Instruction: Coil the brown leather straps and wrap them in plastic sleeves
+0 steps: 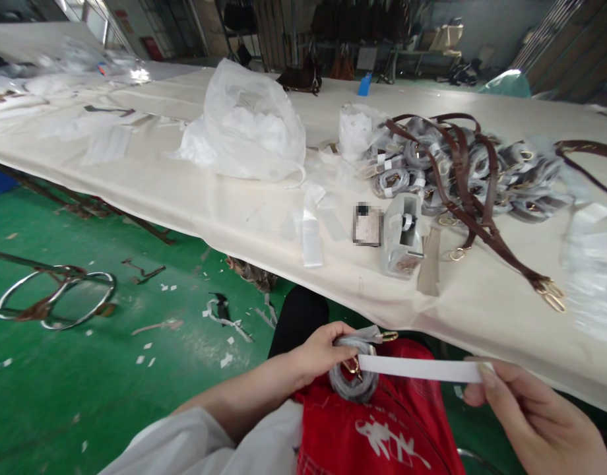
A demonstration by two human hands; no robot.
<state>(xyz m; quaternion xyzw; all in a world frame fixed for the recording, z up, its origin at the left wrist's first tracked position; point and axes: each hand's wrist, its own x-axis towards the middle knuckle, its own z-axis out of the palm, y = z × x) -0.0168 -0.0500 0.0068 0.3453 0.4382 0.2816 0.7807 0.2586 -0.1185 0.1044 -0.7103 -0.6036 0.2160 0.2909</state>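
My left hand is closed on a coiled bag strap in clear grey wrapping, held over my lap. Gold clasps show at the coil's top and middle. A white paper strip stretches from the coil to the right. Its far end is pinched between the thumb and fingers of my right hand. The strip is nearly level and looks taut. Whether its left end is stuck to the coil or held under my left fingers, I cannot tell.
On the cream table stand a tape dispenser and a big translucent plastic bag. Brown leather straps lie over several wrapped coils. The table's front edge runs just beyond my hands. Scraps litter the green floor.
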